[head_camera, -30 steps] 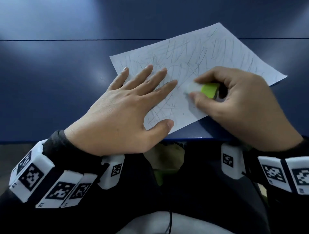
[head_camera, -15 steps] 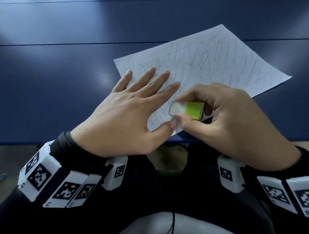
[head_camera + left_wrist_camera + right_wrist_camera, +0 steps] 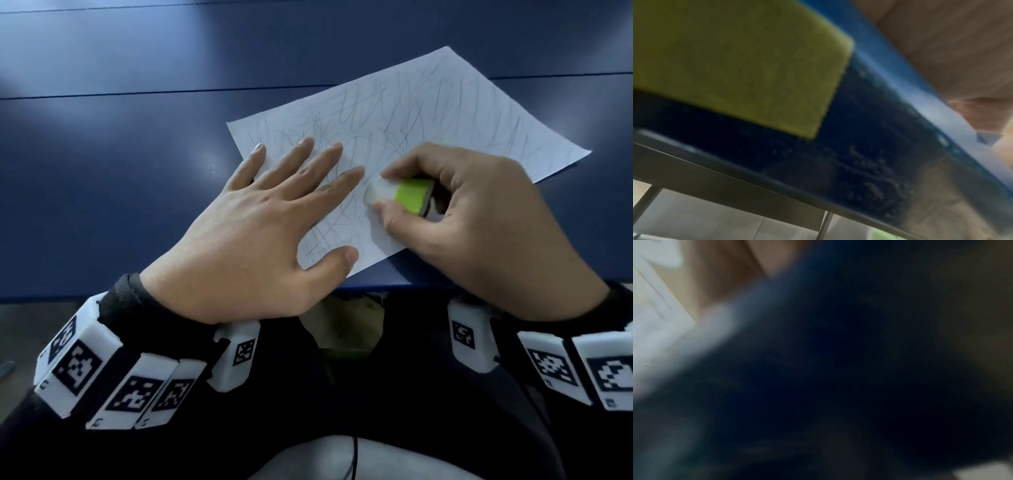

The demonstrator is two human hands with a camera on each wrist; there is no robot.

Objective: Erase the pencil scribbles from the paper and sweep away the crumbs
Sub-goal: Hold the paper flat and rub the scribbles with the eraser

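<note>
1. The blue counter (image 3: 137, 154) carries the scribbled paper (image 3: 445, 113), which lies angled near its front edge.
2. The left hand (image 3: 260, 233) lies flat on the paper, fingers spread straight.
3. The right hand (image 3: 479, 219) pinches the eraser (image 3: 399, 193), whose white tip touches the paper.

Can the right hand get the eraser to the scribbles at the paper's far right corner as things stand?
Probably yes. The right hand already grips the eraser on the paper, and nothing lies between it and that corner. The left hand presses flat on the other side, out of the way.
</note>
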